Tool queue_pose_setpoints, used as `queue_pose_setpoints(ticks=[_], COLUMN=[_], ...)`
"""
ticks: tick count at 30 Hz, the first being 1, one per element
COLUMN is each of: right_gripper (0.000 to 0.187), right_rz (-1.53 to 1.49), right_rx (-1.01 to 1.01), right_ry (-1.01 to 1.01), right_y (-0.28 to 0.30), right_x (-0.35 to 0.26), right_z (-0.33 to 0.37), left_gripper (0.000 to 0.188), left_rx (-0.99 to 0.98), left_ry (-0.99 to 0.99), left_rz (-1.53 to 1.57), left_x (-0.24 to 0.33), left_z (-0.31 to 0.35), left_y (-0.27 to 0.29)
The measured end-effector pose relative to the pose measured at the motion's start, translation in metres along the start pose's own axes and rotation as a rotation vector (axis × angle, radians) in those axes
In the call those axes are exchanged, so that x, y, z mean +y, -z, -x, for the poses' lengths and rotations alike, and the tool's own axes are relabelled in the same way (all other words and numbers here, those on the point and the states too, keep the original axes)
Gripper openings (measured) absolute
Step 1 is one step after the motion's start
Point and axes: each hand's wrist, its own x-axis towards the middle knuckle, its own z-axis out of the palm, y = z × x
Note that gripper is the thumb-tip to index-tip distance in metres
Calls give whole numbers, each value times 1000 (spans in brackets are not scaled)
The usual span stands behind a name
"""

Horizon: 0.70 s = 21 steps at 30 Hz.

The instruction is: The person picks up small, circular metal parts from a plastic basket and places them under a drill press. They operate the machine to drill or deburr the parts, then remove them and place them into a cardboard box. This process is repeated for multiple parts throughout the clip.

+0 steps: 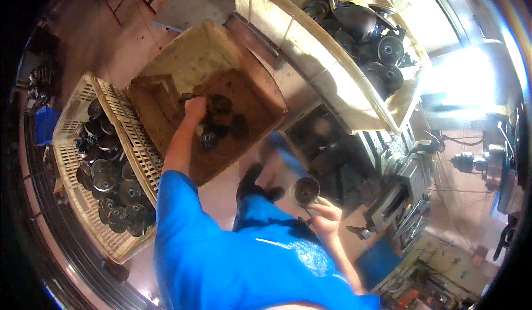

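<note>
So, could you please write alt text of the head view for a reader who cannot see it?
A person in a blue shirt holds a round part in the right hand, the left hand inside a brown box of dark parts. A slatted crate and a pale bin hold more parts.

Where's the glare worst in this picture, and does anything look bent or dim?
Head view: glare worst at upper right, beside the cream bin, whose long edge looks bowed; loose parts in the brown box look dark and murky; corners are black.

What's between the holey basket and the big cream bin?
A brown box; the head view shows it, with the left hand reaching inside.
</note>
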Motion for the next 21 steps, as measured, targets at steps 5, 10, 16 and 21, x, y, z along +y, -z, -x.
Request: queue_pose_setpoints(ticks=[5,10,16,21], right_gripper=[21,25,26,32], right_rz=[32,-15,-1,58], right_rx=[-12,-50,-84,-53], right_ry=[87,52,50,-29], right_y=[-4,-9,-8,-7], right_x=[5,8,3,1], right_z=[-14,-22,-26,-23], left_gripper=[22,33,38,23], left_rx=[25,-90,-236,-252], left_ry=[-28,-10,-164,-191], left_rz=[154,129,34,-145], left_x=[-5,-1,6,-24], left_z=[-4,3,23,32], left_y=[-2,-17,19,6])
